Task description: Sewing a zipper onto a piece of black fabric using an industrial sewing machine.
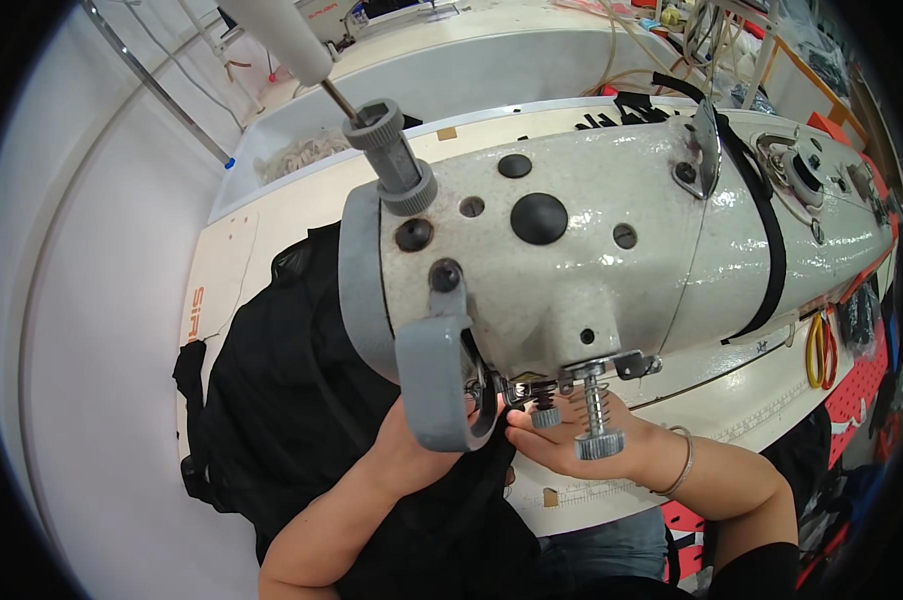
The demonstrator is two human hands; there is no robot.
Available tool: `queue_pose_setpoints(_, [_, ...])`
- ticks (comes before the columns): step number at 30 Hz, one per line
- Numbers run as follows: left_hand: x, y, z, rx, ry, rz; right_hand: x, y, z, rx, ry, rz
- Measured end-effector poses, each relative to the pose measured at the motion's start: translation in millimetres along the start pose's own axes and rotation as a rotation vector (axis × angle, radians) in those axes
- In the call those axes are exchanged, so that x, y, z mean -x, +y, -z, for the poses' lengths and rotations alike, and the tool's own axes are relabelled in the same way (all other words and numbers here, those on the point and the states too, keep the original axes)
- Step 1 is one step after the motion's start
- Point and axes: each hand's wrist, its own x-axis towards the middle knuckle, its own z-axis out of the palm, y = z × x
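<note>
While both hands pinch, blk cloth bunches.

A cream sewing machine with grey fittings stands over black fabric on a white table.

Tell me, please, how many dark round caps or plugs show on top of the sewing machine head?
4 clear ones: the large dome, a small oval above it, and two near the grey end cover. Smaller holes also show; others may be hidden.
</note>
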Motion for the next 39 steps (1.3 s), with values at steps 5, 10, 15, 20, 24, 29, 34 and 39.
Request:
queue_pose_setpoints(5, [3.2,-7.2,-5.5,-0.104,0.093,-0.12,-1.6,-0.1,1.6,0.01,0.052,0.013])
queue_pose_setpoints(10, [1.1,-7.1,-1.6,-0.281,0.135,-0.388,-1.4,0.1,1.4,0.024,0.005,-0.016])
queue_pose_setpoints(15, [-0.3,-9.8,2.6,-0.275,0.0,-0.323,-3.2,-0.6,3.2,-0.001,-0.021,-0.037])
queue_pose_setpoints(20, [-17.1,-2.5,10.5,0.022,-0.001,-0.085,-4.5,3.4,-5.6,-0.028,-0.023,-0.104])
queue_pose_setpoints(24, [-23.5,-6.1,12.2,-0.06,0.113,-0.179,-3.2,6.3,-5.3,-0.169,-0.223,-0.295])
queue_pose_setpoints(29, [-30.8,-4.3,16.8,-0.091,0.155,-0.249,-14.1,9.4,-6.7,0.114,-0.016,-0.188])
queue_pose_setpoints(34, [-34.4,9.4,28.5,-0.036,-0.008,-0.208,-10.9,11.6,-9.5,0.089,-0.029,-0.197])
queue_pose_setpoints(39, [-19.6,-4.8,12.0,-0.476,0.051,-0.494,-15.5,9.6,-7.2,0.043,0.016,-0.23])
